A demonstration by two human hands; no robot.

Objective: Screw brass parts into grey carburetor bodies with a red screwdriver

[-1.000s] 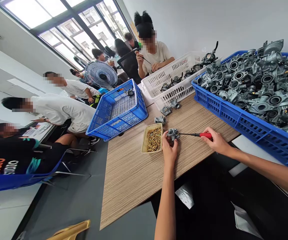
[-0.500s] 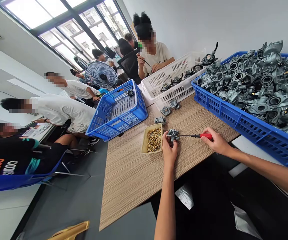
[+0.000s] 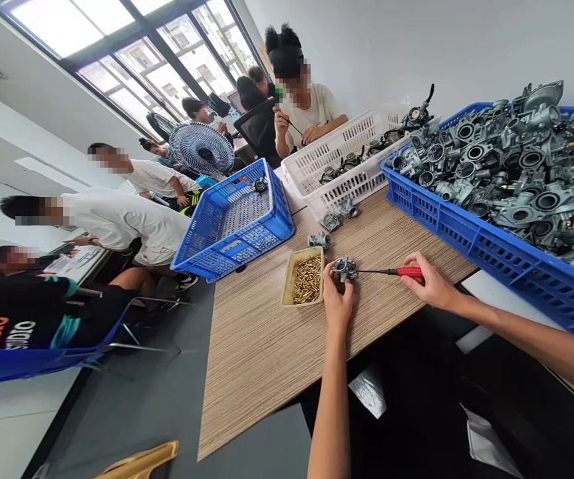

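Observation:
My left hand [image 3: 337, 299] is closed around a grey metal carburetor body [image 3: 345, 267], holding it on the wood-grain table [image 3: 261, 359]. A screwdriver [image 3: 409, 272] with a red handle and a long dark shaft is gripped by the fingers of my right hand [image 3: 431, 285]. Its shaft points left, and its tip meets the right side of the carburetor; the exact contact point is too small to make out. Just left of my left hand sits a small yellowish tub [image 3: 287, 293] full of brass jets [image 3: 308, 279]. Several loose carburetor bodies [image 3: 319, 240] lie beyond the tub.
A large blue crate [image 3: 446, 226] heaped with carburetor bodies stands at the right. A white basket [image 3: 316, 166] holds several assembled carburetors. Another blue crate [image 3: 231, 253] at the far left has one carburetor inside. Across the table a person [image 3: 311, 106] holds a screwdriver.
My hands, the carburetor and the screwdriver look almost unmoved. In the background, a seated person's arm has shifted slightly lower.

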